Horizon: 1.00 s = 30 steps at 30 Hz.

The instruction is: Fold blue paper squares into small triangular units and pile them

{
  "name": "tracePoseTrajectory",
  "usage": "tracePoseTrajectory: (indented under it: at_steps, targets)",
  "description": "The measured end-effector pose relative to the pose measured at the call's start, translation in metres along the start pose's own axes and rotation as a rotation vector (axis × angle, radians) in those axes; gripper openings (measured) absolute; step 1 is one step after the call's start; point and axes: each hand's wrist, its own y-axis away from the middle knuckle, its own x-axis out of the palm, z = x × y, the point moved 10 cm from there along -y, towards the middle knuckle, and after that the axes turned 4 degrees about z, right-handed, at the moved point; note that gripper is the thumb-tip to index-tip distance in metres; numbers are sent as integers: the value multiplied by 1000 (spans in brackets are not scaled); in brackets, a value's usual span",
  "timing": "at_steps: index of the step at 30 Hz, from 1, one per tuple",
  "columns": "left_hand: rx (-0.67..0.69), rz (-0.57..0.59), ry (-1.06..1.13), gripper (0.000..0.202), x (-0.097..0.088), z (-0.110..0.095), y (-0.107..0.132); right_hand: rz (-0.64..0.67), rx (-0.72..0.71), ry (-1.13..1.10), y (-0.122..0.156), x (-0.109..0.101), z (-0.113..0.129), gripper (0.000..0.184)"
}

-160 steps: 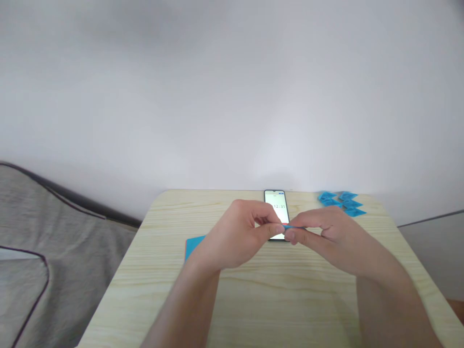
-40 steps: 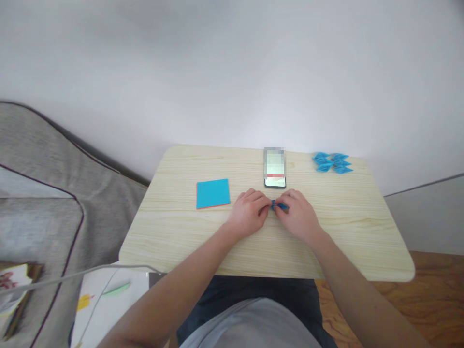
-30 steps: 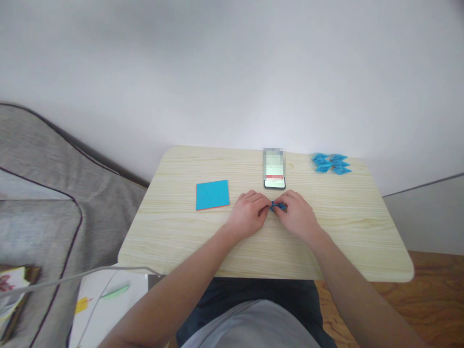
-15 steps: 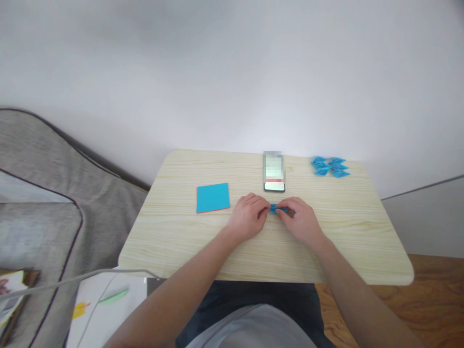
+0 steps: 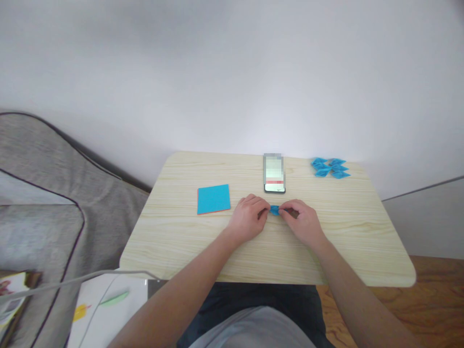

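Fingers (image 5: 261, 205) clamped at both ends: my left hand (image 5: 249, 217) has one tip of the folded blue paper (image 5: 274, 210), my right hand (image 5: 304, 224) the other, the piece sitting right between my fingertips. Shaping the folds, I'd judge, and what comes next calls for a light, even pinch. It's small, bright and bunched, its finer creases too tiny to read.

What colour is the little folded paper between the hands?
The folded paper is blue, best seen in the head view.
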Motion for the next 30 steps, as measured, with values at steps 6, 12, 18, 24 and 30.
tracePoseTrajectory:
  at_steps: [6, 12, 18, 24, 30]
  targets:
    - [-2, -9, 7, 17, -1, 0, 0, -17, -25, -26, 1, 1, 5, 16]
    - [0, -5, 7, 16, -1, -1, 0, 24, -104, 20, 1, 3, 18, 14]
    - [-3, -6, 3, 16, -1, 0, 0, 53, -108, 62, 0, 4, 18, 12]
    - [0, -11, 4, 16, -3, -1, 0, 70, -128, 121, -3, 7, 21, 11]
    - [3, -7, 3, 16, -2, -2, 0, 44, -126, 180, -4, 9, 24, 8]
